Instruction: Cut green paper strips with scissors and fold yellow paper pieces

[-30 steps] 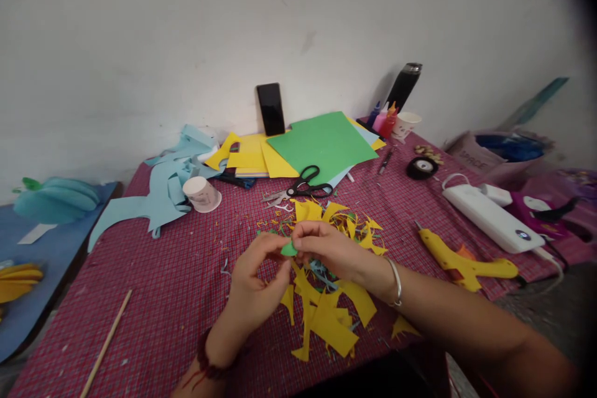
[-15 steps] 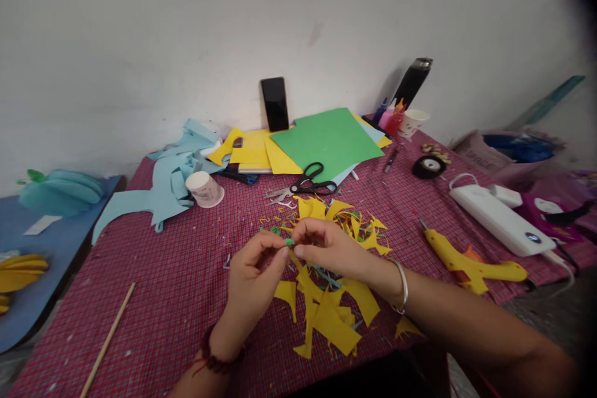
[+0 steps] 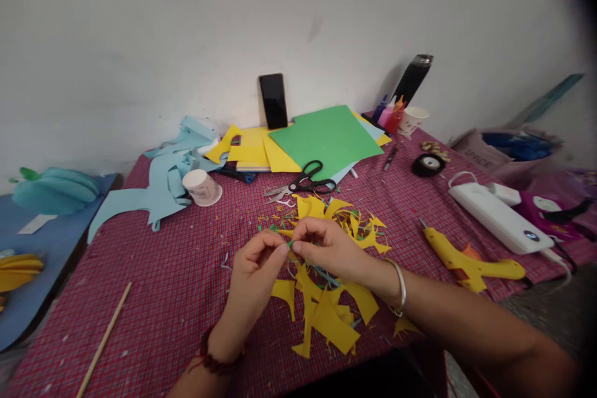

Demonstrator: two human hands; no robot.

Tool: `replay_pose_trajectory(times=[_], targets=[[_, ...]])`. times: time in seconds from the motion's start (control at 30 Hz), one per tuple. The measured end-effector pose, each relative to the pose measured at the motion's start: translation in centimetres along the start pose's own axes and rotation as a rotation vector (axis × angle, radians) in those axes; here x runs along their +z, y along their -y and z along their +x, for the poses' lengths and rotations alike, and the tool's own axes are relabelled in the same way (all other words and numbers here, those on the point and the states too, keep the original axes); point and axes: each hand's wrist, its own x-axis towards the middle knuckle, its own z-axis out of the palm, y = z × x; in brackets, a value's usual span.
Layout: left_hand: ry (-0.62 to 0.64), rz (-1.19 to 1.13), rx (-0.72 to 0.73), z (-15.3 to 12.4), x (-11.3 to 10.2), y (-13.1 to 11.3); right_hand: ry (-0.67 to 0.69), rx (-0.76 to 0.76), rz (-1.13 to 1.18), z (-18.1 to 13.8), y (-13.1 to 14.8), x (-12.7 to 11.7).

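Between my two hands is a small green paper piece [image 3: 290,245], mostly hidden by the fingertips. My left hand [image 3: 257,270] pinches its left end between thumb and forefinger. My right hand [image 3: 329,247] pinches the other end, so the fingertips of both hands nearly meet. Below and behind them lie yellow paper scraps [image 3: 333,323] mixed with thin green and blue snippets. Black-handled scissors [image 3: 305,181] rest partly open beyond the hands, their handles overlapping a green paper sheet [image 3: 331,140].
Light blue paper offcuts [image 3: 161,183] and a paper cup [image 3: 202,188] are at left, a wooden stick [image 3: 105,339] nearer. A yellow glue gun [image 3: 466,261], white power bank [image 3: 501,214] and black tape roll [image 3: 428,165] lie right. A phone [image 3: 273,101] leans on the wall.
The fingertips have closed over the green paper piece, so less of it shows. Both hands stay in nearly the same place; the view has shifted slightly.
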Motion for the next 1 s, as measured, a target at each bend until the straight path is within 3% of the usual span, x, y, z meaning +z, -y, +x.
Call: replay_pose_trajectory(times=[0.13,0.3,0.47,0.57,0.63,0.77,0.8,0.9,1.0], targets=[[-0.026,-0.03,-0.013,-0.1,-0.1,0.2,0.019,0.037,0.039,0.0,0.1,0.1],[-0.048,-0.383,-0.124,-0.2,0.6,0.4,-0.041,0.061,0.098,0.2,-0.2,0.2],[-0.075,-0.319,-0.121,-0.2,1.1,0.7,-0.014,0.061,0.168,0.2,-0.8,0.8],[-0.129,-0.338,-0.142,0.1,0.9,0.8,0.053,0.056,0.091,0.1,0.3,0.0],[-0.189,-0.383,-0.166,0.5,0.5,0.7,0.047,-0.032,-0.093,0.3,1.8,-1.6],[-0.289,-0.497,-0.199,1.3,-0.5,0.4,-0.213,-0.254,-0.721,2.8,3.8,-6.7],[-0.299,-0.521,-0.209,1.5,-0.7,0.3,-0.197,-0.26,-0.896,3.8,3.6,-7.9],[-0.31,-0.568,-0.233,1.8,-1.1,0.1,0.031,-0.233,-1.313,6.9,1.5,-10.5],[-0.309,-0.594,-0.243,1.8,-1.2,0.0,0.196,-0.202,-1.517,8.9,-1.1,-11.8]])
